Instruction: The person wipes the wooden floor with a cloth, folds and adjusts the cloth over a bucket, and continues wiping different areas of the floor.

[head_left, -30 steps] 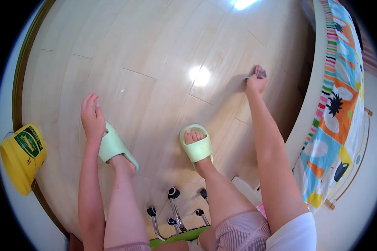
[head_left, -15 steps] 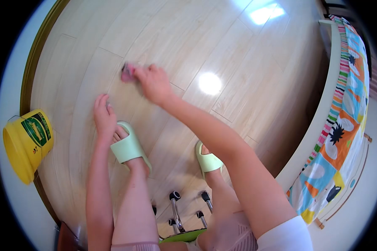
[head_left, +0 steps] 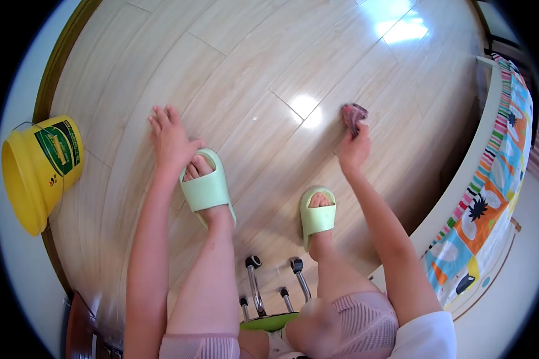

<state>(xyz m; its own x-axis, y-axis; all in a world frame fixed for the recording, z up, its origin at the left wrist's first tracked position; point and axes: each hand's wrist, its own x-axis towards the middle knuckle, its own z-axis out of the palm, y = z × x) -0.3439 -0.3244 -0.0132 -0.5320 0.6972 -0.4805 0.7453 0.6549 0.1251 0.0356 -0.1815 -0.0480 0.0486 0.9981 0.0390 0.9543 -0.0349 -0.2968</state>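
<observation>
My right hand is closed on a small crumpled pink and dark-grey cloth, held out over the wooden floor on the right. Whether the cloth is a sock or a rag I cannot tell. On the left, my left hand has its fingers spread, with nothing in it. Its thumb is close to the toe end of the pale green slipper on my left foot. A second green slipper is on my right foot, below and left of my right hand.
A yellow bucket with a green label lies tilted by the left wall. Along the right side runs a white bed frame with a colourful patterned sheet. Chrome chair legs with casters stand between my feet. Light glares off the floor.
My right hand has swept the cloth from left of centre across to the right. My left hand has shifted up and right, and its fingers are more spread. The view has turned slightly.
</observation>
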